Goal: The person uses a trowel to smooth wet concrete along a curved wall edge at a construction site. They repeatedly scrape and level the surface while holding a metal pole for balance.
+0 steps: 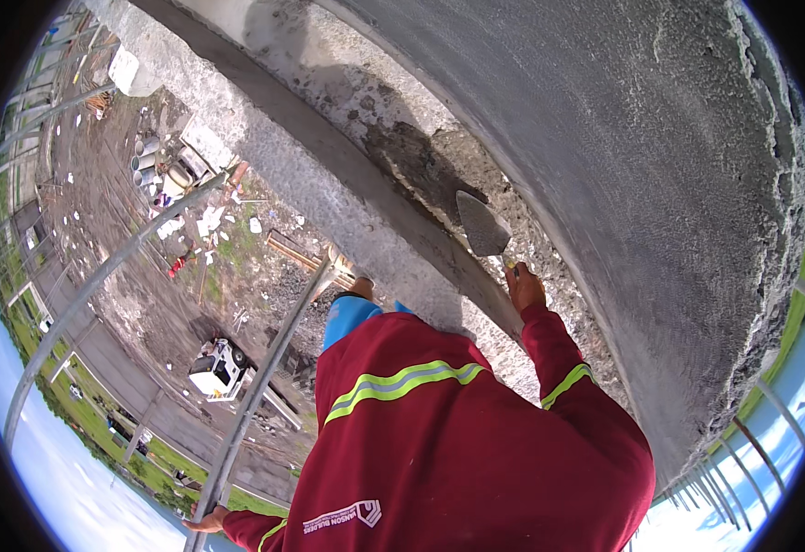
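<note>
My right hand (526, 287) is closed around the handle of a pointed trowel (482, 225). The trowel's flat, greyish blade points away from me, over a rough channel (421, 152) strewn with crumbled mortar. Down at the lower left, my left hand (207, 522) grips a metal scaffold pole (264, 386). Part of that hand is hidden by the pole. Close to the trowel on the right rises a wall coated in grey plaster (605, 156).
A narrow concrete ledge (310, 161) and a raised lip (347, 156) run along the channel. Beyond the ledge is a drop to the ground, with a white truck (218, 370), scattered debris and lumber far below. Another scaffold pole (117, 276) crosses the left side.
</note>
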Motion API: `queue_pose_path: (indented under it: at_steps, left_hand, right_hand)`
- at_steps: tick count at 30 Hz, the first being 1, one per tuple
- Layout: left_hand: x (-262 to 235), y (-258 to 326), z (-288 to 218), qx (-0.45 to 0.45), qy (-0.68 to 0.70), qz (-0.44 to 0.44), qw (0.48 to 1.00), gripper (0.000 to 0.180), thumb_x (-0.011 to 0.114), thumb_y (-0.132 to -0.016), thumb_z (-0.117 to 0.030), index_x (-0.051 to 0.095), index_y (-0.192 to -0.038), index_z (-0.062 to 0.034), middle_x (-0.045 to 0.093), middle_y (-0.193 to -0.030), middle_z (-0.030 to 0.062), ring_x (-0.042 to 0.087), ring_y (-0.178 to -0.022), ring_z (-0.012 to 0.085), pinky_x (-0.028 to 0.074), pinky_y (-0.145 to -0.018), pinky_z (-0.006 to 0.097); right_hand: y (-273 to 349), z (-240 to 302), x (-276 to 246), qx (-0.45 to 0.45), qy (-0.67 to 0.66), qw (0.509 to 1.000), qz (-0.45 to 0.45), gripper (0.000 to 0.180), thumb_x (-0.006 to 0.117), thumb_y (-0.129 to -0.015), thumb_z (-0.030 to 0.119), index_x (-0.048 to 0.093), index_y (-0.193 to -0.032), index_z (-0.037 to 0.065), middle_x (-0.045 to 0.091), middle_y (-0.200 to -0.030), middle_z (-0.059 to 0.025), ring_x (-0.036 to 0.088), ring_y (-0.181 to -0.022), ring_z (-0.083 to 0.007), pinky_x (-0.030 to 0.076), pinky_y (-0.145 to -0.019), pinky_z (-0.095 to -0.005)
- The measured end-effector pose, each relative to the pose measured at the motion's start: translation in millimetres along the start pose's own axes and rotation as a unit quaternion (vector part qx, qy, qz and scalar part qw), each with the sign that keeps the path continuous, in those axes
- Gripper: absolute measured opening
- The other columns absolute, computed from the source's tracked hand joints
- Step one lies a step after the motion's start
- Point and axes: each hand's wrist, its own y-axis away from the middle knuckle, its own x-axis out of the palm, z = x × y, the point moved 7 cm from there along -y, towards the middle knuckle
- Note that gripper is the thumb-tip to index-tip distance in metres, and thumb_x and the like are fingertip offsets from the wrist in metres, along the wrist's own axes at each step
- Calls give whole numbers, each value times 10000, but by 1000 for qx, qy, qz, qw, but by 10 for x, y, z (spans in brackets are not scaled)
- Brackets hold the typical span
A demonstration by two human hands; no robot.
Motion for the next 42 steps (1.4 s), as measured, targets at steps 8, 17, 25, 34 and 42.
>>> queue_pose_path:
  at_steps: [8, 17, 25, 34, 42]
  left_hand:
    - [0, 71, -34, 10, -7, 16, 1000, 394, 715, -670, -392, 558, -765, -43, 582, -746, 80, 574, -708, 233, 431, -736, 374]
    - [-11, -8, 14, -9, -2, 18, 1000, 417, 740, -653, -385, 581, -810, -33, 596, -807, 86, 574, -797, 252, 424, -799, 400]
    - [53, 160, -63, 7, 14, 27, 1000, 402, 736, -656, -369, 566, -797, -33, 582, -794, 78, 570, -773, 238, 429, -787, 396]
    - [-29, -88, 10, 20, 0, 35, 999, 387, 735, -671, -358, 551, -797, -41, 563, -801, 82, 575, -778, 245, 426, -781, 389]
    - [-38, -27, 13, 11, 21, 38, 999, 365, 727, -679, -351, 550, -787, -50, 575, -757, 85, 575, -770, 246, 422, -781, 400]
  right_hand:
    - [-982, 664, 470, -27, 17, 1000, 2, 426, 453, -893, 451, 545, -965, 41, 631, -807, -229, 604, -808, -411, 464, -722, -494]
    - [-144, 3, 212, -5, 0, 999, 39, 384, 439, -904, 432, 533, -954, 63, 625, -757, -233, 610, -732, -407, 474, -646, -498]
    - [-882, 1402, 53, -173, -12, 977, -122, 308, 554, -857, 303, 444, -1021, 66, 620, -900, -195, 596, -823, -403, 459, -730, -471]
    - [-574, 525, 125, -41, -131, 991, 4, 473, 380, -904, 463, 551, -899, 22, 606, -824, -243, 573, -823, -420, 424, -721, -471]
    - [-1188, 817, 561, -24, -184, 976, 115, 559, 342, -903, 509, 574, -848, 4, 601, -877, -239, 553, -888, -421, 422, -771, -468]
